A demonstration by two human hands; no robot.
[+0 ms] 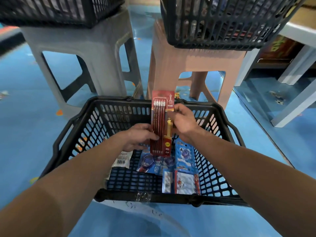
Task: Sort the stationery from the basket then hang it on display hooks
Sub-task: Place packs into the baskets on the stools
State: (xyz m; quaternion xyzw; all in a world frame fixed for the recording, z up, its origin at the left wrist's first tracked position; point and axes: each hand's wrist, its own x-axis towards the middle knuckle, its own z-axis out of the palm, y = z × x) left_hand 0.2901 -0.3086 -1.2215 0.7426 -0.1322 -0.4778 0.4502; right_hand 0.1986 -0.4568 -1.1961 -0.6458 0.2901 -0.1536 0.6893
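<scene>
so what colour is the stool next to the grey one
The stool is salmon pink; the head view shows it best.

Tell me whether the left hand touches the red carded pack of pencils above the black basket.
Touching. The head view shows fingers of the left hand curled over the lower left edge of the red carded pack of pencils.

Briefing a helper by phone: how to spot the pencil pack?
Start at the black basket on the blue floor. Left hand and right hand hold the pencil pack upright above it. It is red; the packs right below are blue.
</scene>
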